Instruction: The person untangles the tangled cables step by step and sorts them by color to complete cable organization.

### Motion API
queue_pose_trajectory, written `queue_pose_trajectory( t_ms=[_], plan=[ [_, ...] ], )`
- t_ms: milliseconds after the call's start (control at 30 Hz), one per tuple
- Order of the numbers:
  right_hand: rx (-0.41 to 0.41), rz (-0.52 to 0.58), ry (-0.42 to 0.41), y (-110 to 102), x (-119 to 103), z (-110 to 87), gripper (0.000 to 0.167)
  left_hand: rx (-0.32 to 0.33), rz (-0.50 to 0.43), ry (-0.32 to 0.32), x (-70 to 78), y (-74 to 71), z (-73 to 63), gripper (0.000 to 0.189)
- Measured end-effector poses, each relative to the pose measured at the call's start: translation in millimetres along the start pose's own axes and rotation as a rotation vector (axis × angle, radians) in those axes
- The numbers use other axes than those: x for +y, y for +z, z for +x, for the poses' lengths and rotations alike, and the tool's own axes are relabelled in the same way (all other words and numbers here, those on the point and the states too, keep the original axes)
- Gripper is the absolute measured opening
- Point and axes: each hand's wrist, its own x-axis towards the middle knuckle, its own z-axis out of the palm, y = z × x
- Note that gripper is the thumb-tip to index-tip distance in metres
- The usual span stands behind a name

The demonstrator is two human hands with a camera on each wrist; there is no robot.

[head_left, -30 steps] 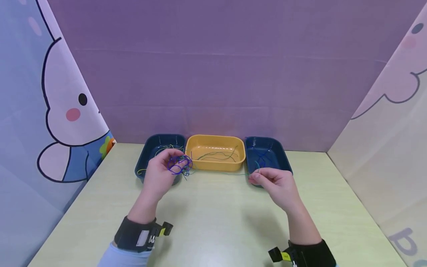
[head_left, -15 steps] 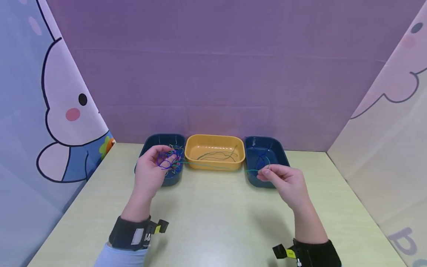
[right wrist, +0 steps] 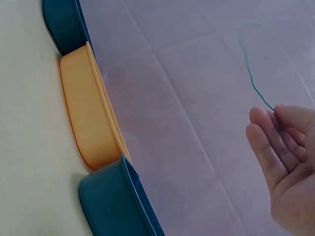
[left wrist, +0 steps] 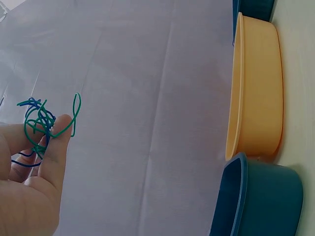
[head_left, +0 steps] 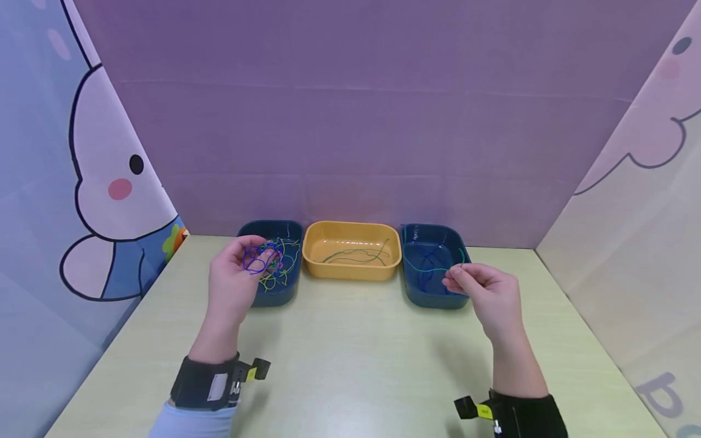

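In the head view my left hand (head_left: pixel 232 280) is raised over the left dark blue bin (head_left: pixel 276 298). Its thumb and fingers pinch a tangle of thin blue and green wires (left wrist: pixel 39 123), and a green loop sticks out past a fingertip in the left wrist view. My right hand (head_left: pixel 490 298) hovers by the right dark blue bin (head_left: pixel 438 300). Between thumb and fingertips it pinches one thin green wire (right wrist: pixel 254 86), whose free length curves away over that bin.
A yellow bin (head_left: pixel 353 272) stands between the two blue ones, with several dull green wires (head_left: pixel 356 252) inside. Yellow and green wires (head_left: pixel 278 280) lie in the left bin, blue ones (head_left: pixel 427 280) in the right. A purple backdrop (head_left: pixel 350 121) rises behind.
Both hands have moved apart, the left one leftward with the tangle, the right one rightward. The green wire that stretched between them has come away from the tangle and hangs from the right hand.
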Motion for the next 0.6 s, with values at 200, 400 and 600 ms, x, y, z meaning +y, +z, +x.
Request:
queue_pose_trajectory(
  t_ms=[200,400,600],
  plan=[
    [0.037,0.009,0.054,0.9,-1.3,0.2,0.031,-0.016,-0.006,-0.004,1.0,1.0,-1.1,0.021],
    [0.053,0.016,0.083,2.0,0.0,0.0,0.033,-0.034,0.011,-0.019,2.5,1.7,-2.0,0.021],
    [0.061,-0.001,0.092,1.0,5.3,3.6,0.037,-0.034,0.011,-0.005,3.0,4.1,-2.6,0.021]
  ],
)
